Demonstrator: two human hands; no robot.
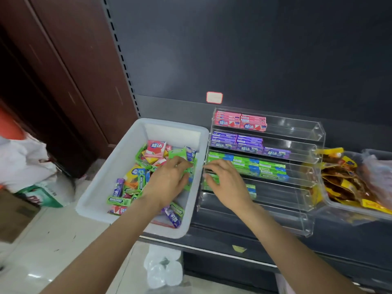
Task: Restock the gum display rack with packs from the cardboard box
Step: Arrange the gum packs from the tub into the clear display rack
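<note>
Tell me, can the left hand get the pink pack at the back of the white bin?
Probably yes. The left hand is already in the white bin, and the pink pack lies on top of the pile just beyond its fingers, uncovered.

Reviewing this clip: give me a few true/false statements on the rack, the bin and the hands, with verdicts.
1. The pink packs sit on the clear rack's top tier. True.
2. The purple packs sit below the green packs. False: they sit above them.
3. The left hand is inside the white bin. True.
4. The right hand is in the snack tray. False: it is at the rack's left end.
</note>
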